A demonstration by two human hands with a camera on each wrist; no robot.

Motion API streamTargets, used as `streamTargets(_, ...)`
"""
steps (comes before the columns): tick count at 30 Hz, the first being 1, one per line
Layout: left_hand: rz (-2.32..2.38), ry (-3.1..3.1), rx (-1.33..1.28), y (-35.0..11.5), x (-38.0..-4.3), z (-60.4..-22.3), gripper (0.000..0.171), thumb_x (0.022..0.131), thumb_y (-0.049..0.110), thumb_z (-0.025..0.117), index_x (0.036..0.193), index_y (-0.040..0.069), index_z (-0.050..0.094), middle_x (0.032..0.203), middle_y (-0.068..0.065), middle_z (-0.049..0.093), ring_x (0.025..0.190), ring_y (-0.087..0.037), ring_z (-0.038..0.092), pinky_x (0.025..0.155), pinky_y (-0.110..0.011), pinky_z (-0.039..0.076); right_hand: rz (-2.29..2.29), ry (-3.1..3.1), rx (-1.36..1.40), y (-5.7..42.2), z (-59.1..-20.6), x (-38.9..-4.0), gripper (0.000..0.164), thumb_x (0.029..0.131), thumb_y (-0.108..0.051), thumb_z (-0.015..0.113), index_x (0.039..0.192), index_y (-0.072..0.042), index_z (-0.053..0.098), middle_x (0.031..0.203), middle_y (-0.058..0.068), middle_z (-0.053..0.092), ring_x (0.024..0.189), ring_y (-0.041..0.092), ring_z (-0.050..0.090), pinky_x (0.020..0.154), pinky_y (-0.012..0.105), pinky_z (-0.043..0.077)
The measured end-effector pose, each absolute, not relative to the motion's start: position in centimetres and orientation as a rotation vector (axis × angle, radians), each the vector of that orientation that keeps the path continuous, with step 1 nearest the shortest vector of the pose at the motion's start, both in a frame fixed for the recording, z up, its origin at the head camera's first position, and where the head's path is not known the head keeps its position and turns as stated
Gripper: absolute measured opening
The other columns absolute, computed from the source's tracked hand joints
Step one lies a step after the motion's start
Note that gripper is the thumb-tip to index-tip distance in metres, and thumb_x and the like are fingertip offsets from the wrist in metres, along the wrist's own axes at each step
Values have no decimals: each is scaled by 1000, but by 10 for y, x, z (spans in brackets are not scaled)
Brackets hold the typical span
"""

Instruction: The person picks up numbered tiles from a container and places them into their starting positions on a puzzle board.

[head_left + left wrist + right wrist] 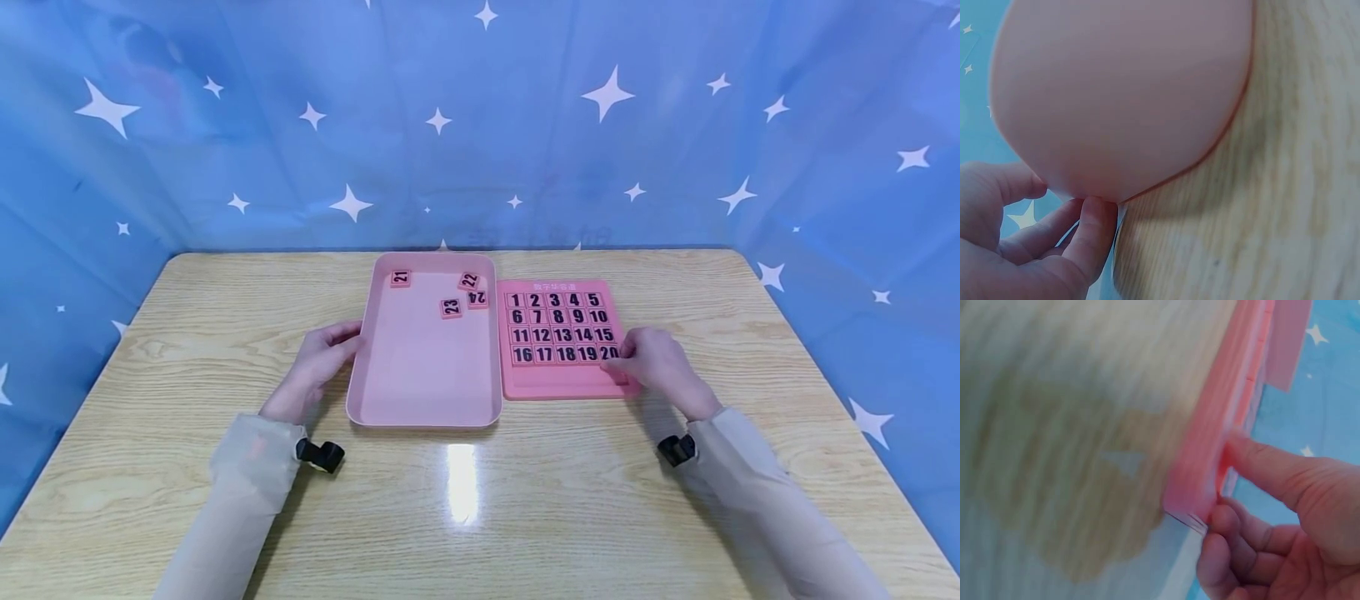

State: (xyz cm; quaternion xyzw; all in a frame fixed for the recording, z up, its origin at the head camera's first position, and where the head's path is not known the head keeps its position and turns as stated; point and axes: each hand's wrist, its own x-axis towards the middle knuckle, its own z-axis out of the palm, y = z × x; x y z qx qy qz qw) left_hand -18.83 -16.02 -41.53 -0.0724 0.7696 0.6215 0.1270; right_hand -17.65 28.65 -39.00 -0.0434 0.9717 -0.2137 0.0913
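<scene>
My left hand (322, 358) is at the left side of a shallow pink tray (420, 375), its thumb and fingers pinching the tray's wall. In the left wrist view, the fingertips meet at the tray's edge. To the tray's right lies a pink number puzzle board (551, 383) with rows of tiles numbered 1 to 20; its lowest row space is bare pink. My right hand (656, 362) grips the board's lower right side. Its thumb presses over the number 20 tile (609, 354), partly covering it, while the other fingers curl at the board's edge, as the right wrist view shows.
Inside the tray's far part lie loose number tiles: 21 (401, 278), 22 (468, 281), 23 (451, 308) and 24 (477, 299). The wooden table (375, 517) meets a blue star-patterned curtain (480, 125) at the back and sides.
</scene>
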Motion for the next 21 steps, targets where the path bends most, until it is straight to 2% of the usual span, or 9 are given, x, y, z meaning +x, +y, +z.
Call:
streamTargets(6, 1810, 2247, -220, -161, -190, -415, 43, 94, 11, 53, 133, -7, 47, 133, -24, 48, 90, -2, 52, 76, -13, 45, -605, 2880, -232, 289, -388, -184, 17, 79, -9, 73, 70, 0, 61, 65, 6, 59, 56, 16, 48, 50, 27, 40)
streamTargets(14, 1804, 2247, -227, -161, -192, -414, 43, 94, 11, 52, 133, -6, 47, 133, -24, 48, 92, -5, 52, 76, -13, 45, -572, 2803, -197, 283, -367, -194, 23, 79, -21, 74, 69, -4, 63, 64, 2, 59, 57, 15, 46, 53, 27, 39)
streamTargets(21, 1814, 2248, -229, -161, -192, -411, 43, 94, 11, 52, 133, -7, 47, 132, -25, 48, 89, -3, 52, 75, -13, 45, -783, 2792, -332, 234, -336, -222, 21, 83, -20, 71, 83, -2, 61, 74, 8, 61, 64, 19, 53, 59, 29, 46)
